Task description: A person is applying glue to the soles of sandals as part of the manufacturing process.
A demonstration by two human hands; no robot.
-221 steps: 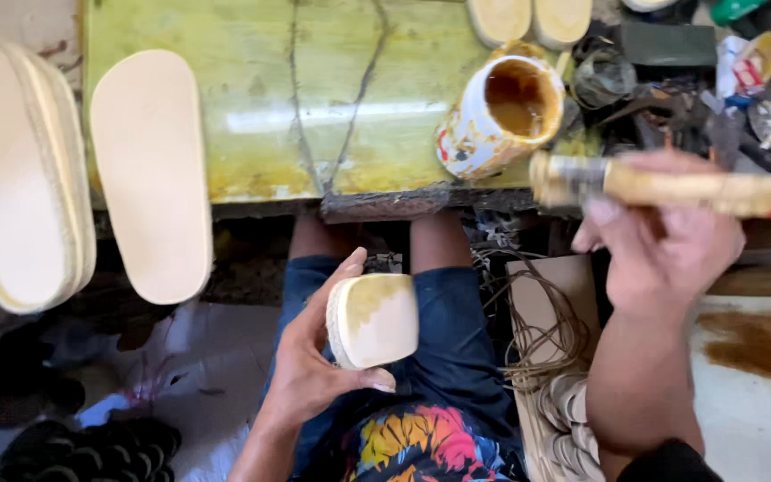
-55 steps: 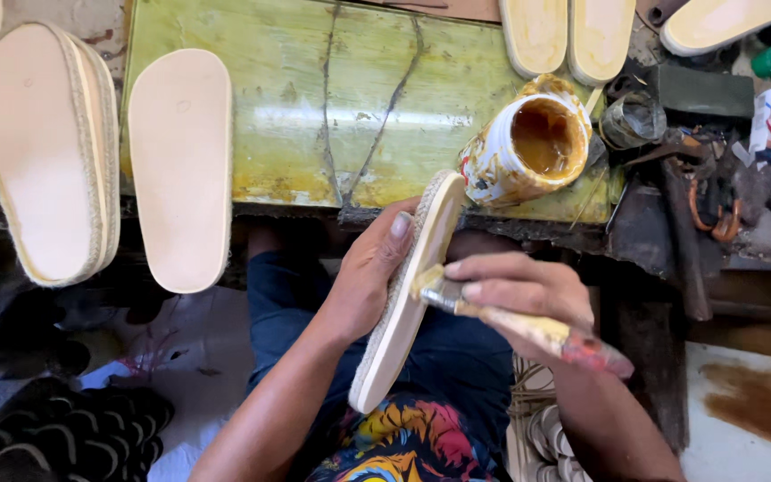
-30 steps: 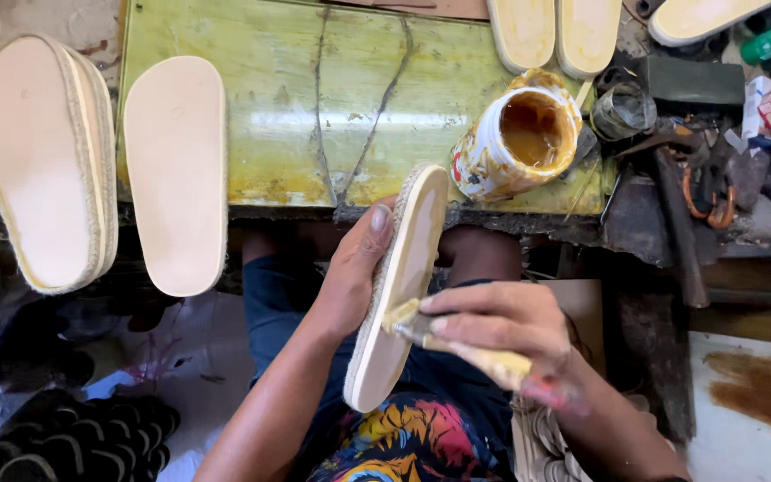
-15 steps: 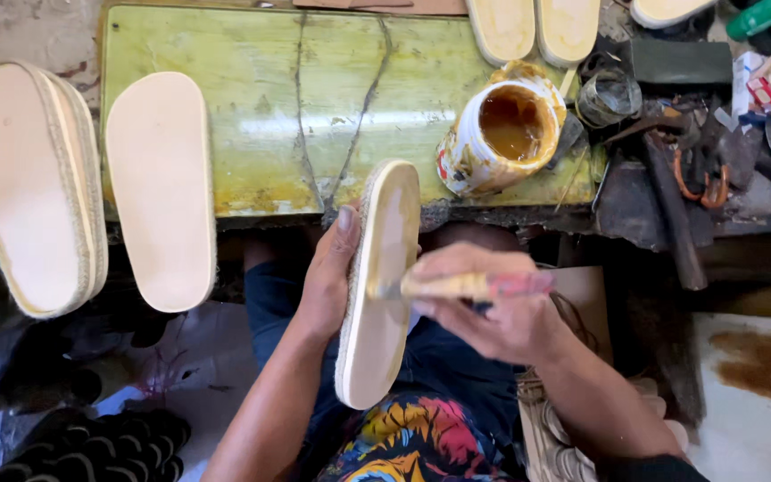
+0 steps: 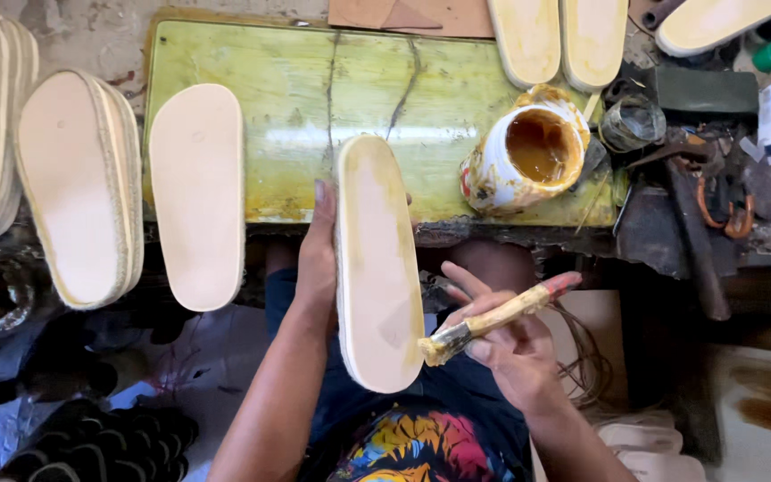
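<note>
Pale cream, glue-yellowed along its rim: that's the sole (image 5: 377, 268), held face-up over the lap with its long axis running 12 to 6 o'clock, toe end reaching the bench (image 5: 252, 116) edge. The left hand (image 5: 319, 259) has it by the 9 o'clock edge, fingers wrapped behind, thumb lying up along the rim, a firm clasp on that 1 side only.

Over at 3 o'clock of the sole, the right hand (image 5: 510, 348) pinches a brush (image 5: 493, 319) between thumb and first fingers, the rest of the fingers fanned loose. The handle slants up toward 2 o'clock, and the gluey bristle end touches or sits just over the sole's lower right rim, near 4 o'clock. I can't tell whether the bristles actually press down.

So the brush hand is the nearer to that unglued heel stretch, and the sole lies at 9 o'clock from the brush grip, its long edge crossing the handle at a slant.

The glue can (image 5: 528, 156) sits open on the bench at 1 o'clock of the sole, well apart from the brush. 2 more soles (image 5: 196, 192) lie at 9 o'clock, 1 of them on a stack (image 5: 78, 187). Tools (image 5: 698, 214) crowd the far right.
</note>
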